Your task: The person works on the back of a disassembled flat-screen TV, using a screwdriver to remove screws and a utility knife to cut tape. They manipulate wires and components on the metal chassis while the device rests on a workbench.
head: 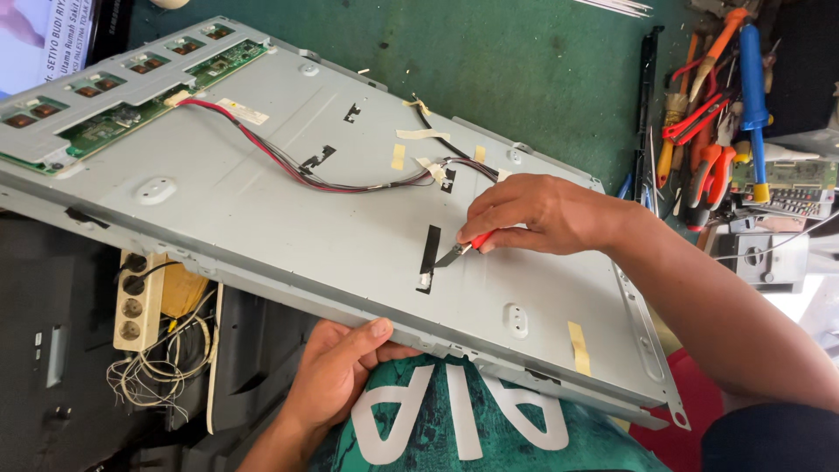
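On grey metal panel (288,218), right hand (533,214) pinching red-handled blade (463,249) at black tape (428,258), left hand (336,371) gripping panel edge.

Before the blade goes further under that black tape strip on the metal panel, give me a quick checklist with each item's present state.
1. Right hand grips the red-handled blade: ok.
2. Blade tip meets the black tape strip at its edge: ok.
3. Left hand steadies the near rim of the metal panel: ok.
4. Left-hand fingers out of the blade's path: ok, they are at the rim, apart from the tape.
5. Red and black wire bundle away from the blade: ok.
6. Tape already lifted off the panel: cannot tell.
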